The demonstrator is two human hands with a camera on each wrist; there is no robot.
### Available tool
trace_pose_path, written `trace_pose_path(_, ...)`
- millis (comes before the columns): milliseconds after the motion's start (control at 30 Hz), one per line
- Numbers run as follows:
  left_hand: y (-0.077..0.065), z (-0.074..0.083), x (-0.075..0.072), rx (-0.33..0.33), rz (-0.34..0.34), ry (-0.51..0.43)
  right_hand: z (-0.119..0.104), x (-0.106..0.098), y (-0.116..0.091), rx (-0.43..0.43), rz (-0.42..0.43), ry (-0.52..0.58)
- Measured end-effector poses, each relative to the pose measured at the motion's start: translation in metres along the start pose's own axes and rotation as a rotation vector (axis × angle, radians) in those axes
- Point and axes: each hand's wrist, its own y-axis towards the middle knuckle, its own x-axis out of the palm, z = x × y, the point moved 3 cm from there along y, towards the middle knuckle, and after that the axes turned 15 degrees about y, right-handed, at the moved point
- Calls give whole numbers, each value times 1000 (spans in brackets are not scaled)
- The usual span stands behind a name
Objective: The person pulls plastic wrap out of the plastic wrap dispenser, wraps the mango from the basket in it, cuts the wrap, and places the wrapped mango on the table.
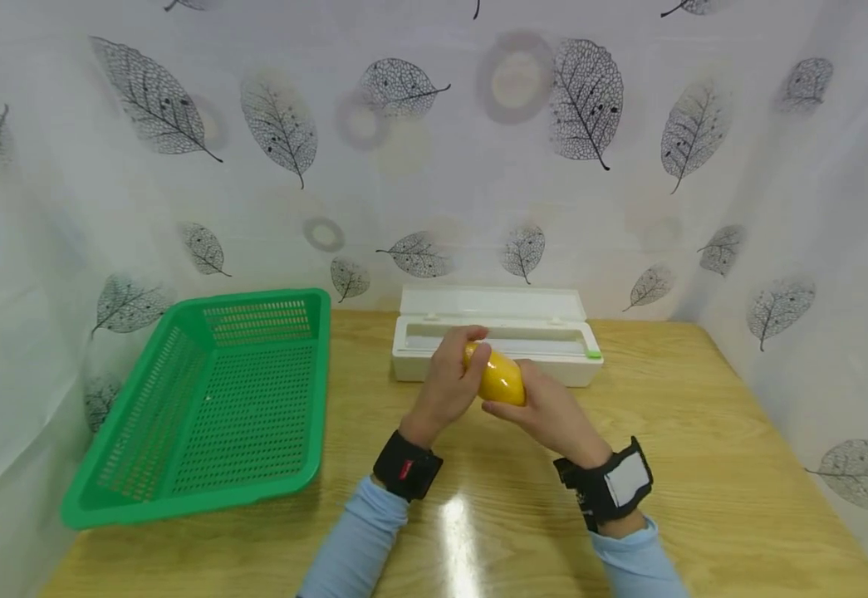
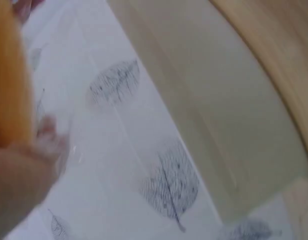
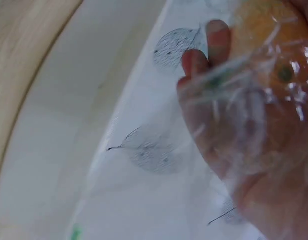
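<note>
A glossy yellow-orange fruit [image 1: 502, 380], longish in the head view, is held between both hands above the table. Clear plastic film [image 3: 234, 115] covers it and trails over the right palm; a green spot shows on the fruit through the film. My left hand [image 1: 448, 382] grips its left end, thumb on the near side. With curled fingers, my right hand [image 1: 553, 415] holds the other end. In the left wrist view the fruit [image 2: 11, 75] is blurred and cut off by the edge. Just behind the hands stands a white film dispenser box [image 1: 419, 370], lid raised.
On the left of the wooden table [image 1: 703, 465] sits a green plastic basket [image 1: 321, 374] with slotted sides. The dispenser has a small green piece [image 1: 594, 355] at its right end. A leaf-printed white curtain [image 1: 448, 191] hangs behind the table and at both sides.
</note>
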Motion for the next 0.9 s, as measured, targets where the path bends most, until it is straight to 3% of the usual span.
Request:
trace_pose_path(133, -6, 9, -6, -154, 345, -253, -20, 11, -2, -129, 75, -45)
trace_pose_path(233, -10, 15, -9, -221, 466, -506, -28, 17, -4, -206, 102, -40)
trace_pose_path(300, -11, 18, -9, -224, 464, -699, -30, 18, -6, -234, 111, -8)
trace_pose_path(367, -11, 21, -7, -185, 407, -859, -31, 17, -9, -248, 106, 48)
trace_pose_path(433, -10, 24, -6, -114, 327, -988, -32, 16, -11, -248, 76, 135)
trace_pose_path(567, -7, 30, -7, 77, 161, -1153, -34, 15, -14, -206, -21, 305)
trace_pose_path(667, -5, 36, -9, 179, 61, -1203, -31, 14, -14, -166, -89, 409)
trace_pose_path(733, -5, 39, -11, 218, 48, -1179, -29, 13, -14, -145, -123, 465)
trace_pose_path(833, -5, 41, -17, 243, 138, -1014, -23, 16, -12, -111, -150, 535)
trace_pose_path(900, -5, 39, -23, 222, 227, -884, -20, 21, -8, -88, -143, 575)
